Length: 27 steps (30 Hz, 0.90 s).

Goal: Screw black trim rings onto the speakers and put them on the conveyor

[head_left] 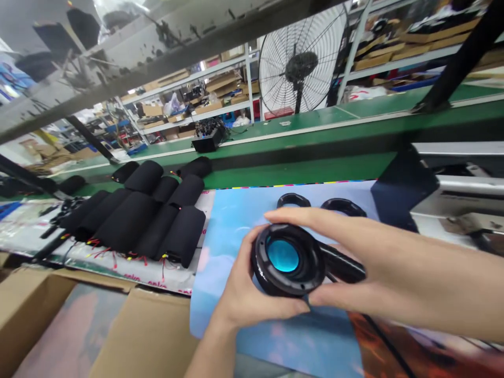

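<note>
Both of my hands hold a glossy black round housing (262, 281) over the mat, its open ring face turned up toward me. Bright blue shows through the opening at its centre. My left hand (248, 294) wraps the housing's left and lower side, thumb along the bottom. On the right, my right hand (350, 247) grips it with fingers over the top and thumb below. A black tube-like part (344, 265) sticks out to the right under that hand. Just beyond lie two black rings (293, 200) on the blue printed mat (224, 247), one partly hidden by my right hand.
Several black fabric-covered cylinders (129, 215) with coloured wires lie on the bench at left. An open cardboard box (149, 331) stands at lower left. A green conveyor (275, 168) crosses behind, with a metal frame overhead. Farther back are a large fan (301, 65) and loaded shelves.
</note>
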{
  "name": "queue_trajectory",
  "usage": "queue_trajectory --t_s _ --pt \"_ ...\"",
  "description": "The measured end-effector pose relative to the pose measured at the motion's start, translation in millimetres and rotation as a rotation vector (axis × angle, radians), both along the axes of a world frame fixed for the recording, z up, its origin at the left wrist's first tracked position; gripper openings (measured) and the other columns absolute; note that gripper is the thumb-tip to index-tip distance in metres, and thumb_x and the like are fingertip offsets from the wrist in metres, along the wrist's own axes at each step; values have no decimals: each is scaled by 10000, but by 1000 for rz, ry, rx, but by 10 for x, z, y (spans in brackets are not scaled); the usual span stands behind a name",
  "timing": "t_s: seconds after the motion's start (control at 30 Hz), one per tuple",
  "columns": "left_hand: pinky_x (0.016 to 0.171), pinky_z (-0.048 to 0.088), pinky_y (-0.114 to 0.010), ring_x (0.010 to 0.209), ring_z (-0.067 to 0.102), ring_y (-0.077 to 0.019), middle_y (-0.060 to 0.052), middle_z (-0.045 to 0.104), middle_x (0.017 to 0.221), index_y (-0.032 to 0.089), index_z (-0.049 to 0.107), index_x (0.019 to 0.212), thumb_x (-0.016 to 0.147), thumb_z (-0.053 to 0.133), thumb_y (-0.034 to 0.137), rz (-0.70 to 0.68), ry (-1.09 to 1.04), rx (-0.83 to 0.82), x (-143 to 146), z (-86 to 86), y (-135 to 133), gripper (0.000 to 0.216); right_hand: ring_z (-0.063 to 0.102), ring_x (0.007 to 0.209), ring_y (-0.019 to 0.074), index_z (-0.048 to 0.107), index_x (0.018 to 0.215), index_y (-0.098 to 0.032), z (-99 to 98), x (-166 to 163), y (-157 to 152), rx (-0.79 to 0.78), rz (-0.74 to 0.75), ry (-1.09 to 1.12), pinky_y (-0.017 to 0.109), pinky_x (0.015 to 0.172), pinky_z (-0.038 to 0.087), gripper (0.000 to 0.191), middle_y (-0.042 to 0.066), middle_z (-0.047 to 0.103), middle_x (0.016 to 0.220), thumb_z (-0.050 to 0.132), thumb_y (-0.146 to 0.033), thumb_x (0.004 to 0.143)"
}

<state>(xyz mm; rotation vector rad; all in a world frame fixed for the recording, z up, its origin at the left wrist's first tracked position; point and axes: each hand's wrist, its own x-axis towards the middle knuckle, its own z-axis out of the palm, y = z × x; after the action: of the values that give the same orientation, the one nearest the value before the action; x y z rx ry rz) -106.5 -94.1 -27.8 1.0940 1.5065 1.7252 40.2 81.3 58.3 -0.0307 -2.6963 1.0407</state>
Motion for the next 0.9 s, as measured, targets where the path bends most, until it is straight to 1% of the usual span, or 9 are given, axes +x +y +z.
queue_trajectory --t_s 0.07,0.17,0.27,0.33,0.47,0.57,0.7,0.8,0.9 --pt "1232 431 -581 1426 576 -426 -160 628 1493 216 502 1437 518 1038 328 28 22 -6 1 4 -8 1069 636 1333 306 439 1606 -469 -44 -20 -8 -24 16 -53 375 1128 597 902 -40 565 1536 880 -418 822" --pt "1224 443 -593 1432 569 -436 -160 625 1494 225 488 1455 518 1044 328 27 19 -45 -2 11 -23 1095 633 1336 320 486 1582 -455 -82 -34 -21 -156 -32 -52 406 1178 556 969 -38 589 1514 948 -528 734" --pt "1243 431 -585 1449 559 -426 -155 612 1519 242 482 1474 502 1062 396 7 -11 -22 -9 -1 -20 1143 640 1335 311 547 1545 -421 -147 -24 -30 -223 -70 -21 430 1224 505 845 -30 614 1487 904 -508 784" --pt "1264 402 -583 1461 546 -429 -162 600 1536 243 483 1482 457 1079 450 0 -47 16 -12 -29 -11 1204 628 1355 311 569 1528 -394 -206 -3 -31 -230 -83 25 422 1212 514 793 -14 615 1487 875 -527 810" --pt "1296 333 -620 1507 476 -473 -163 572 1566 260 480 1509 299 1101 480 64 -139 14 18 -121 -16 1378 642 1344 273 517 1537 -462 -273 28 -58 -150 -132 187 312 1099 596 774 -41 590 1518 796 -696 854" --pt "1299 306 -654 1495 481 -494 -166 594 1532 271 497 1502 241 1093 507 119 -182 -14 75 -185 -37 1415 701 1253 255 461 1548 -505 -262 12 -106 -23 -105 217 311 1076 614 714 -50 626 1473 738 -682 914" --pt "1274 389 -589 1484 512 -452 -169 551 1563 294 455 1509 327 1047 623 190 -152 82 151 -256 -54 1363 741 1160 283 377 1581 -522 -275 9 -145 145 -87 176 388 1019 662 707 -35 654 1429 691 -623 956" --pt "1274 400 -562 1484 523 -428 -166 545 1563 306 433 1498 393 1029 636 256 -80 158 193 -309 -63 1299 746 1125 328 380 1594 -498 -339 48 -149 166 -126 153 436 951 695 734 -4 656 1424 695 -601 938" --pt "1280 397 -562 1488 527 -415 -165 556 1555 311 399 1508 443 1008 653 263 -20 201 231 -327 -75 1274 756 1064 347 414 1598 -467 -383 78 -164 160 -166 121 454 931 702 749 28 668 1401 691 -633 921"
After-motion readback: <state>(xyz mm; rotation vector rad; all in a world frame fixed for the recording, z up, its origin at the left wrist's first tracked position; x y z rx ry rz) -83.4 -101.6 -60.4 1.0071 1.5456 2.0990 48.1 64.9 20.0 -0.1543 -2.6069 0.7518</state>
